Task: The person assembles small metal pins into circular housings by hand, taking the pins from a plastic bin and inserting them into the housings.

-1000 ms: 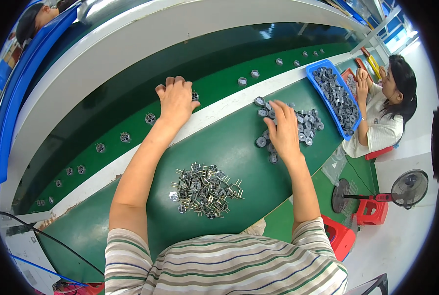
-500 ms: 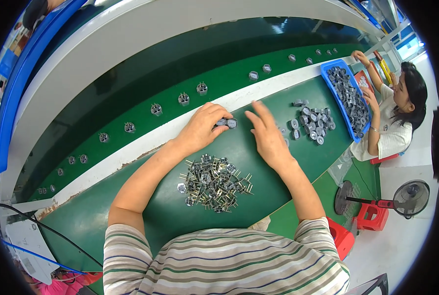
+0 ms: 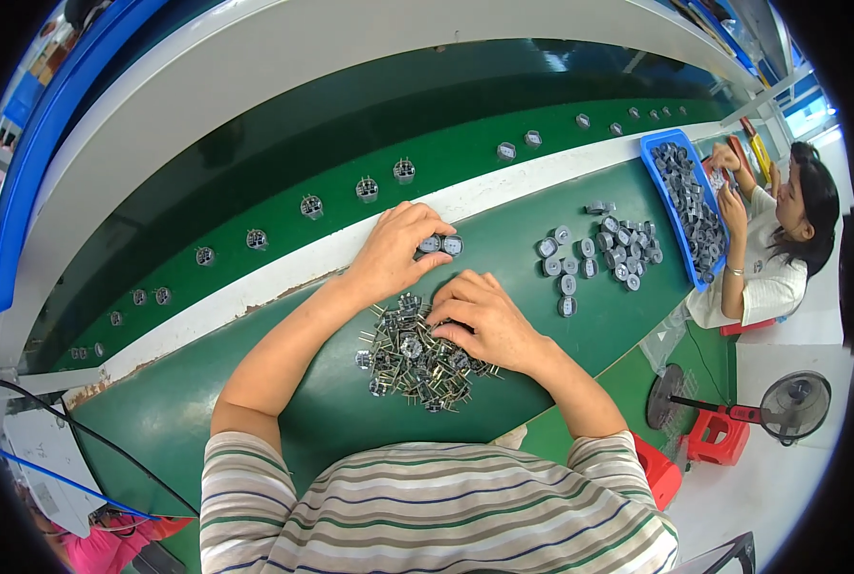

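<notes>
My left hand is closed around a pair of grey oval plastic housings, holding them side by side over the green bench near its white edge. Below it lies a heap of pronged plug inserts, black and clear with brass pins. At the heap's upper right, my right hand has its fingers bent down among the inserts; whatever is between the fingertips is hidden. Loose grey housings sit on the bench to the right, with a denser cluster of the same kind beyond.
Behind the white ledge runs a green conveyor belt carrying spaced-out plug parts. A blue tray full of grey housings stands at the right, beside a co-worker handling something. A fan and red stools are on the floor.
My right hand has moved down and left from above the bench to the insert heap. More loose housings show where it was. My left hand stays near the ledge with the housings.
</notes>
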A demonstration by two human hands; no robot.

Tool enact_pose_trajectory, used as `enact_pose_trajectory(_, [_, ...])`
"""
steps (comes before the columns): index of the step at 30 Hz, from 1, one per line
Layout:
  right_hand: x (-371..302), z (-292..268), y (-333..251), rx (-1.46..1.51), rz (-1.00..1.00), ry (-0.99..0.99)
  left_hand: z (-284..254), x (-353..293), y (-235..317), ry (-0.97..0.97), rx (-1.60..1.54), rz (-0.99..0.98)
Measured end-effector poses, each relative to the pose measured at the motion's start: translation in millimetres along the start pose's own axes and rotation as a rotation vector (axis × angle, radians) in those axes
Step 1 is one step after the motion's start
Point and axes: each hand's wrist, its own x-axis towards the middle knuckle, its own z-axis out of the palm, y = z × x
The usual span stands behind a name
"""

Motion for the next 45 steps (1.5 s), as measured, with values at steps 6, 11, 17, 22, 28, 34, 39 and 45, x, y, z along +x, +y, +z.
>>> enact_pose_trajectory(6, [-3, -16, 10, 0.280, 0.303, 0.183, 0, -1, 0, -0.010, 0.006, -0.026])
enact_pose_trajectory(11, [-8, -18, 19, 0.623, 0.645, 0.215, -1, -2, 1, 0.003, 0.021, -0.017])
enact_pose_trajectory(17, [-7, -20, 32, 0.181, 0.413, 0.441, 1, -1, 3, -0.001, 0.026, -0.015])
enact_pose_trajectory(22, [-8, -20, 37, -0.312, 0.291, 0.427, 2, -1, 4, 0.016, 0.048, 0.008])
enact_pose_trajectory(28, [1, -48, 27, -0.211, 0.038, 0.224, 5, -2, 3, 0.058, 0.057, 0.032])
enact_pose_trajectory(34, [3, -40, 43, -0.122, 0.114, 0.135, 7, 2, 4, 0.009, 0.054, 0.004])
enact_pose_trajectory(39, [16, -36, 50, -0.118, 0.194, 0.231, 10, 1, 4, -0.024, 0.058, -0.049])
enact_pose_trajectory(45, [37, -32, 31, 0.091, 0.404, 0.241, 11, 0, 4, 0.006, 0.059, -0.019])
